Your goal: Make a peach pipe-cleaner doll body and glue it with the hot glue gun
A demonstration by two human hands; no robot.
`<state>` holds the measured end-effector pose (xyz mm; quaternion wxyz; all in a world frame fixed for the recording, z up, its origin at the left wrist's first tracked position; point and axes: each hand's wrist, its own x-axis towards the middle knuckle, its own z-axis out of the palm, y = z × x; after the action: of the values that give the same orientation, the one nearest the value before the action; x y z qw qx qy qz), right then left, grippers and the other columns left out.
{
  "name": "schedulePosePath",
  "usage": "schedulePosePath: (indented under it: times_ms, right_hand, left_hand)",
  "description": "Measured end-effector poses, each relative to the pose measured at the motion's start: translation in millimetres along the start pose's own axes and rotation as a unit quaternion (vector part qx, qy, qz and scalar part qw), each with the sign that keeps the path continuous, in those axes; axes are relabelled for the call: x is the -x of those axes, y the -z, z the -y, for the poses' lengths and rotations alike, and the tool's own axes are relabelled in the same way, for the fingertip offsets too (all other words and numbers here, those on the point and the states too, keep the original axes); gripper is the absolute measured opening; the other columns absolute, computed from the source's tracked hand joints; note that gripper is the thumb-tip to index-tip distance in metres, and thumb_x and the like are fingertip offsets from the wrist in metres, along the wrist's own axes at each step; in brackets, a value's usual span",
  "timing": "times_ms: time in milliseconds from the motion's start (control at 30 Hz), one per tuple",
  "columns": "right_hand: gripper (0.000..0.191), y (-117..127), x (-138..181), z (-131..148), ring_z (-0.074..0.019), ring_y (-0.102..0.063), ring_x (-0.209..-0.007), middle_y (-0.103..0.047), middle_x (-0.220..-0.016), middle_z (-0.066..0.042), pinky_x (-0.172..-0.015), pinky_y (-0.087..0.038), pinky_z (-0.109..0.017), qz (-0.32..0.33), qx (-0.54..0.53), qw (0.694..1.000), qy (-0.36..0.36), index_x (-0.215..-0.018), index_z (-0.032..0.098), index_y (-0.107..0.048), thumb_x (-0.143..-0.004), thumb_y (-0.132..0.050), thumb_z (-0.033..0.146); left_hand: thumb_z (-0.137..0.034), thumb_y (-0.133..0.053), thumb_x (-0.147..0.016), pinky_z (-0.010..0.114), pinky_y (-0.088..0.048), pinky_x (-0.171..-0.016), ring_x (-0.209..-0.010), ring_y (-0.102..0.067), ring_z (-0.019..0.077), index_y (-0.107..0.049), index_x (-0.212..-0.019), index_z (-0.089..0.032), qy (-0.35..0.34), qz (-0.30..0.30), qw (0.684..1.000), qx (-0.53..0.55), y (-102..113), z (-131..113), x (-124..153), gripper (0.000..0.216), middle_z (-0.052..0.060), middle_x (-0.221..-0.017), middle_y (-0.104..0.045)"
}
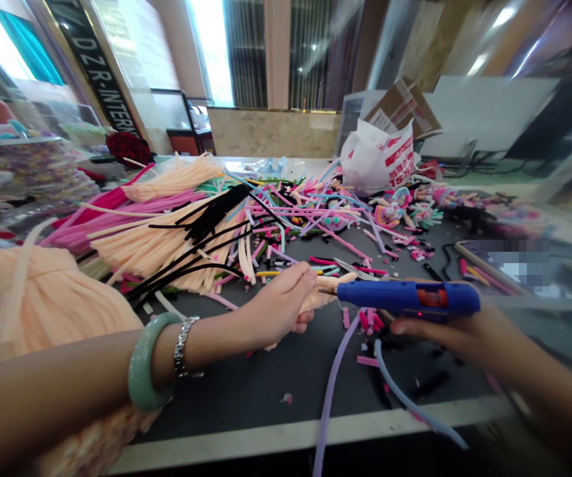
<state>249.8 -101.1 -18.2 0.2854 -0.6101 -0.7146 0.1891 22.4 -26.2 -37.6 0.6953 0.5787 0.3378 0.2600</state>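
Note:
My left hand (281, 305) is closed around a small peach pipe-cleaner piece (322, 293), held just above the dark table (266, 391). A jade bangle (143, 361) and a silver bracelet (183, 346) sit on that wrist. My right hand (439, 331) grips a blue hot glue gun (410, 296), lying level, with its nozzle touching the tip of the peach piece. Scissors (353, 267) lie just behind the nozzle. A lilac pipe cleaner (333, 384) and a pale blue one (405, 397) trail toward the table's front edge.
Bundles of peach (167, 245), pink and black pipe cleaners (211, 212) cover the left and middle. Cut scraps litter the centre. A white plastic bag (380, 159) and cardboard box (402, 106) stand at the back. Finished colourful figures (400, 209) lie at back right. Peach material (42, 298) lies by my left forearm.

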Motion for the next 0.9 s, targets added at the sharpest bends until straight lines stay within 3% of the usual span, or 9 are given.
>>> schedulePosePath:
  times_ms: [367, 900]
  right_hand:
    - [0.033, -2.0, -0.4, -5.5, -0.0178, -0.067, -0.062, -0.072, -0.067, 0.002, -0.058, -0.053, -0.025, 0.004, 0.003, 1.000, 0.028, -0.075, 0.026, -0.073, -0.071, -0.065, 0.058]
    - [0.039, -6.6, -3.1, 0.4, -0.0225, -0.069, -0.066, -0.073, -0.072, -0.001, -0.062, -0.056, -0.030, 0.012, -0.007, 1.000, -0.002, -0.080, 0.024, -0.068, -0.072, -0.060, 0.062]
  left_hand:
    - [-0.033, -0.032, -0.095, 0.014, -0.024, -0.039, -0.044, -0.032, 0.0035, -0.038, -0.082, -0.020, 0.003, -0.014, 1.000, -0.002, 1.0, 1.1, 0.9, 0.019, -0.006, -0.060, -0.035]
    - [-0.028, -0.029, -0.096, 0.013, -0.020, -0.039, -0.040, -0.031, 0.0017, -0.037, -0.080, -0.019, 0.032, -0.032, 0.996, 0.075, -2.0, -4.7, 1.1, 0.020, -0.005, -0.059, -0.042]
